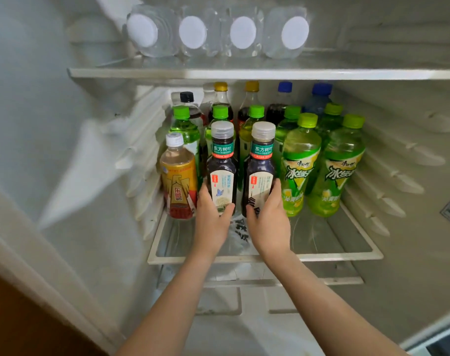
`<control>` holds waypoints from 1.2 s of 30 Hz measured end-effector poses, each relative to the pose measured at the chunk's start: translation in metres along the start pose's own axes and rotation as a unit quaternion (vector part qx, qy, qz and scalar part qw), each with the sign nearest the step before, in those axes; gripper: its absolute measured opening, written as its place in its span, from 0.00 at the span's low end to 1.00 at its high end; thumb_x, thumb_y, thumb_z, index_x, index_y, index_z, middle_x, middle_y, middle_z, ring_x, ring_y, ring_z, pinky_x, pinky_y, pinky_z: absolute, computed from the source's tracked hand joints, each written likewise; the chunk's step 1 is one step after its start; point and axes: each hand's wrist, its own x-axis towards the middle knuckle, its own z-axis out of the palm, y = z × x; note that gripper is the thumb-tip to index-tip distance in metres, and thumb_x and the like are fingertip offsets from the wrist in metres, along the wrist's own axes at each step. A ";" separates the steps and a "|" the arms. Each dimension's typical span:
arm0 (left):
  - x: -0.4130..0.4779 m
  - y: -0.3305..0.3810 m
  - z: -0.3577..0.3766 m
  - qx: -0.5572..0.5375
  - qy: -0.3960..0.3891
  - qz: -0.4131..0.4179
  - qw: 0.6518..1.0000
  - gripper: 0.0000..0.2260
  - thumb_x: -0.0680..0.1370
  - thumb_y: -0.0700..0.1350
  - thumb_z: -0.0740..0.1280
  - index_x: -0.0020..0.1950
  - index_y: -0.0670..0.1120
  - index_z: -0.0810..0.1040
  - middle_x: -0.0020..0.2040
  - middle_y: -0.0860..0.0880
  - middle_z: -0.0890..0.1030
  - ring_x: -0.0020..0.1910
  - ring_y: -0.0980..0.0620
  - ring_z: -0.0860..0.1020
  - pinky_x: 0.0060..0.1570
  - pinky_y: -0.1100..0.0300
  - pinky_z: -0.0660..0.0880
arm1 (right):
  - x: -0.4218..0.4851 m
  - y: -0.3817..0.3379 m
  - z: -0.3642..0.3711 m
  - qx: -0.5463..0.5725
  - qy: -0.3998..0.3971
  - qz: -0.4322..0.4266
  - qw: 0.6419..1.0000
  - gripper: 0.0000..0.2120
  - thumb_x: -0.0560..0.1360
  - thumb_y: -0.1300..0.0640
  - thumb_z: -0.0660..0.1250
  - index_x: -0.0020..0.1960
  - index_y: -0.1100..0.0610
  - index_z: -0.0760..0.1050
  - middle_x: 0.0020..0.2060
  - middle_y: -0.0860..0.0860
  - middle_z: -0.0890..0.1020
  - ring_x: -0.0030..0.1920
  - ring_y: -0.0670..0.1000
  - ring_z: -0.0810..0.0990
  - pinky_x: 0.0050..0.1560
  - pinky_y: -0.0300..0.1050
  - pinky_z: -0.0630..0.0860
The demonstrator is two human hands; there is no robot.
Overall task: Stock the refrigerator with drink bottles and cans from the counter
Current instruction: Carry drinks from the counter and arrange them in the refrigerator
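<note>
Both grips are on the middle shelf [347, 255]. The left grip [211, 214] is wrapped round the lower body of the left dark tea bottle [222, 160], thumb on the front label, fingers round the outer side. The right grip [269, 214] mirrors that on the right dark tea bottle [261, 163]. Both bottles are upright, long axis vertical, caps up; bases on the glass or just off it, can't tell. They stand side by side at front centre, nearly touching. The yellow-label bottle [178, 178] is just left, the green iced-tea bottles [299, 163] just right, more bottles in rows behind. Key relation: each bottle is dead ahead of its own grip, on the far side from the person, no crossover. The slot between yellow and green looks barely wider than the pair. My read: placing step, nearly done for these two; next is let go and draw both arms straight back over the front rim. Risk: a wrist clipping a neighbour. The upper shelf [244, 73] holds water bottles [218, 32] lying down, white round ends toward the camera.
</note>
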 end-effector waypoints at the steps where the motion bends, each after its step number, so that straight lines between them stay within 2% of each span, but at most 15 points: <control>1: 0.000 0.000 0.001 -0.004 0.000 0.003 1.000 0.30 0.74 0.39 0.70 0.73 0.43 0.61 0.64 0.46 0.74 0.61 0.50 0.75 0.61 0.51 0.73 | 0.000 0.000 0.002 -0.003 0.005 0.002 1.000 0.38 0.76 0.55 0.65 0.77 0.62 0.46 0.72 0.58 0.65 0.68 0.60 0.69 0.61 0.52 0.71; 11: 0.002 -0.005 0.002 0.008 -0.004 0.025 1.000 0.32 0.75 0.38 0.68 0.75 0.39 0.56 0.68 0.41 0.71 0.65 0.46 0.71 0.64 0.48 0.71 | 0.005 -0.001 0.016 -0.017 0.042 0.004 0.999 0.39 0.76 0.54 0.65 0.77 0.62 0.45 0.72 0.58 0.66 0.66 0.60 0.71 0.56 0.52 0.73; 17: 0.004 -0.010 0.004 0.017 0.001 0.023 1.000 0.33 0.76 0.38 0.69 0.75 0.40 0.55 0.68 0.43 0.70 0.66 0.49 0.70 0.62 0.60 0.68 | 0.006 0.002 0.017 -0.023 0.040 0.004 0.999 0.41 0.74 0.54 0.68 0.77 0.61 0.47 0.71 0.57 0.67 0.66 0.59 0.72 0.56 0.52 0.74; 24: 0.000 -0.002 -0.003 0.014 -0.006 -0.008 1.000 0.32 0.76 0.39 0.69 0.75 0.38 0.57 0.68 0.43 0.72 0.67 0.47 0.71 0.66 0.49 0.70 | 0.005 0.000 0.015 -0.017 0.036 0.009 0.999 0.42 0.74 0.54 0.68 0.77 0.60 0.44 0.72 0.56 0.66 0.67 0.58 0.70 0.58 0.52 0.73; 27: -0.019 -0.002 -0.012 0.039 -0.005 0.016 0.999 0.28 0.76 0.42 0.69 0.74 0.41 0.62 0.68 0.46 0.73 0.67 0.50 0.71 0.66 0.51 0.70 | -0.002 0.005 0.012 -0.011 0.041 0.007 0.999 0.42 0.73 0.55 0.69 0.77 0.61 0.46 0.70 0.57 0.68 0.65 0.59 0.72 0.57 0.52 0.74; 30: -0.040 -0.004 -0.029 0.049 0.096 0.039 0.993 0.16 0.76 0.43 0.68 0.63 0.48 0.75 0.58 0.53 0.79 0.58 0.56 0.77 0.55 0.66 0.74 | -0.007 0.010 0.011 -0.013 0.058 0.004 0.998 0.41 0.72 0.56 0.69 0.76 0.61 0.50 0.65 0.59 0.74 0.61 0.61 0.75 0.52 0.51 0.75; 32: -0.040 -0.004 -0.040 0.055 0.186 0.073 0.978 0.12 0.74 0.41 0.69 0.57 0.48 0.76 0.54 0.53 0.77 0.52 0.55 0.78 0.49 0.70 0.75 | -0.006 0.010 0.012 -0.021 0.057 0.003 0.998 0.40 0.72 0.55 0.70 0.76 0.61 0.52 0.65 0.59 0.74 0.59 0.61 0.76 0.50 0.51 0.75; 34: -0.033 -0.005 -0.046 0.092 0.225 0.093 0.965 0.15 0.74 0.39 0.69 0.60 0.44 0.73 0.59 0.49 0.74 0.57 0.52 0.73 0.56 0.64 0.73 | -0.004 0.011 0.014 -0.032 0.046 0.011 0.998 0.39 0.73 0.55 0.69 0.76 0.61 0.52 0.64 0.59 0.74 0.58 0.61 0.77 0.49 0.51 0.74; 36: -0.025 -0.004 -0.046 0.121 0.202 0.065 0.970 0.25 0.76 0.40 0.68 0.71 0.42 0.64 0.70 0.45 0.67 0.70 0.50 0.64 0.67 0.62 0.62 | -0.003 0.012 0.015 -0.042 0.035 0.022 0.998 0.38 0.73 0.53 0.69 0.76 0.60 0.53 0.63 0.58 0.75 0.57 0.60 0.77 0.49 0.51 0.74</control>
